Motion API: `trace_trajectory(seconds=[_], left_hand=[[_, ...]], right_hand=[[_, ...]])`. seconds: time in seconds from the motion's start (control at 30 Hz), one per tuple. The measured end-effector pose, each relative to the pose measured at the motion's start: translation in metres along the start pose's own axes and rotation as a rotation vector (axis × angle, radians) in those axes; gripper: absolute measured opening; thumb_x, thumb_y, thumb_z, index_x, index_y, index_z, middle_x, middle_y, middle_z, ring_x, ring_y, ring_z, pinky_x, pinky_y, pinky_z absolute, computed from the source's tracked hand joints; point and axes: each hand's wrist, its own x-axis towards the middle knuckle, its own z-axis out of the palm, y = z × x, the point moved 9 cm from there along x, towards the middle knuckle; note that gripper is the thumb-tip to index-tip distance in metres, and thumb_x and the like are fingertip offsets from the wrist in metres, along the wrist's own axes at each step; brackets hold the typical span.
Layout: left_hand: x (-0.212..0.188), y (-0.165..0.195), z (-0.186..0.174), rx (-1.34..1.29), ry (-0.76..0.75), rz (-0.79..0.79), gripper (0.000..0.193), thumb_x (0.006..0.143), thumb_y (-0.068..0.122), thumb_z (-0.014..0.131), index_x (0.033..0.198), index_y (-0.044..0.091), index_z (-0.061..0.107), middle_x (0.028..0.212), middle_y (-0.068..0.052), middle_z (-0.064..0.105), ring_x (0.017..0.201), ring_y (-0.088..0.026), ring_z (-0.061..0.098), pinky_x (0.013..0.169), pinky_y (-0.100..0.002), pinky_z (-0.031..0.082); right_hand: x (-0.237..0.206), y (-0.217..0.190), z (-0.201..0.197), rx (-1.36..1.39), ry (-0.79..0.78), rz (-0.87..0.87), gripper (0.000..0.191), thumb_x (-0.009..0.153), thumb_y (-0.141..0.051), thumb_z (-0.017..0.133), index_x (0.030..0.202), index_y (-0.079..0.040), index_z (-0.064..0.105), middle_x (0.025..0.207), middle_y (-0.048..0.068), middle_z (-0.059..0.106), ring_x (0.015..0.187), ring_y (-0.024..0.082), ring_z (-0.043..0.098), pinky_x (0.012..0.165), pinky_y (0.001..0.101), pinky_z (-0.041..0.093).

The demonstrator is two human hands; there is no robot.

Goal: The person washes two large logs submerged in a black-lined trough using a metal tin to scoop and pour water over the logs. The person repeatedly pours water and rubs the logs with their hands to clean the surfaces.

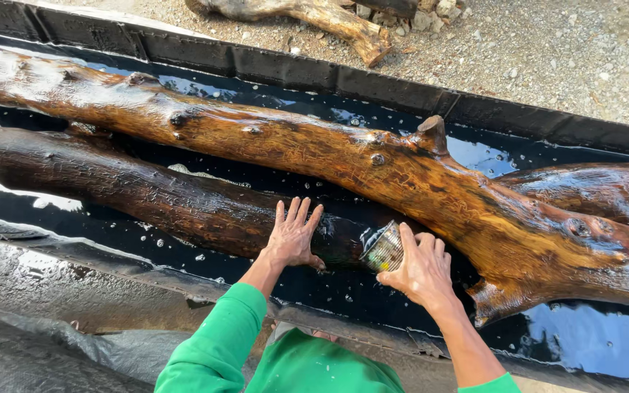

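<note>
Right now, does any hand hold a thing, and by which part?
The right hand holds a small can by its base end. The left hand holds nothing; it lies flat on the dark log.

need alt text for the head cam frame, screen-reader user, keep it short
Seen from above, a person in green sleeves presses the left hand flat on a dark wet log while the right hand holds a small container against it. The log lies beside a larger orange-brown log in a black lined trough of dark liquid, gravel beyond.
</note>
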Motion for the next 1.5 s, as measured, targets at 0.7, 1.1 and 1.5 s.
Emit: trace_trajectory(seconds=[0.7, 1.1, 1.5], left_hand=[[-0.009, -0.001, -0.009, -0.069, 0.061, -0.001, 0.145, 0.055, 0.073, 0.087, 0.163, 0.011, 0.011, 0.167, -0.023, 0.014, 0.155, -0.044, 0.006, 0.122, -0.064, 0.002], [-0.006, 0.000, -0.008, -0.064, 0.057, 0.004, 0.144, 0.056, 0.074, 0.087, 0.162, 0.011, 0.013, 0.167, -0.023, 0.014, 0.155, -0.045, 0.005, 0.122, -0.065, 0.002], [-0.008, -0.001, -0.009, -0.073, 0.064, 0.006, 0.146, 0.055, 0.074, 0.087, 0.162, 0.011, 0.011, 0.167, -0.023, 0.013, 0.155, -0.044, 0.005, 0.123, -0.063, 0.001]], right_hand=[[-0.048, 0.047, 0.042, -0.240, -0.022, -0.044, 0.114, 0.057, -0.033, 0.092, 0.154, -0.019, 0.033, 0.140, 0.016, 0.046, 0.130, 0.038, 0.044, 0.109, 0.0488, 0.040], [-0.041, 0.066, 0.079, -0.262, -0.191, 0.028, 0.112, 0.061, -0.028, 0.095, 0.153, -0.018, 0.031, 0.147, 0.015, 0.041, 0.138, 0.036, 0.039, 0.118, 0.0495, 0.032], [-0.028, 0.097, 0.050, 0.332, 0.018, 0.096, 0.126, 0.048, -0.041, 0.097, 0.154, -0.010, 0.036, 0.137, 0.024, 0.055, 0.130, 0.038, 0.052, 0.111, 0.0462, 0.042]])
